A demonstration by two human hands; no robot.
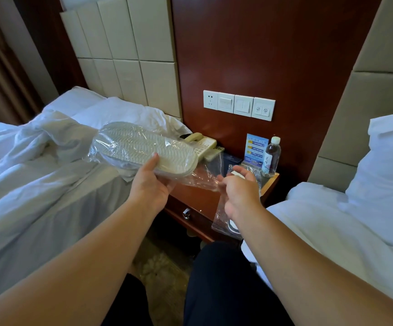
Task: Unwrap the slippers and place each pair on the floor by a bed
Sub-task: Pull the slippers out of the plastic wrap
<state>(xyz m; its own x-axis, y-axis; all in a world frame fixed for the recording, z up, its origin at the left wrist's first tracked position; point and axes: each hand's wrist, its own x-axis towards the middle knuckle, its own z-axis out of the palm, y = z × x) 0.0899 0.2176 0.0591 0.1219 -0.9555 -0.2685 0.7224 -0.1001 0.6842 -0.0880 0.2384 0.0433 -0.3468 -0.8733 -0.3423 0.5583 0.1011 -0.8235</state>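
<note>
Head view: one slipper bundle (143,147), sole up, over the left bed (37,184) edge; left hand (152,182) fingers clamped on it; right hand (240,187) blurred at the plastic wrap (202,178), grip unclear; right bed (332,220) opposite; one bottle (272,155) on the bench (190,194) between.

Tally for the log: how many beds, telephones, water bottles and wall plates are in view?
Beds: 2
Telephones: 1
Water bottles: 1
Wall plates: 4
Total: 8

left hand (152,184) curled, right hand (240,191) blurred
</note>
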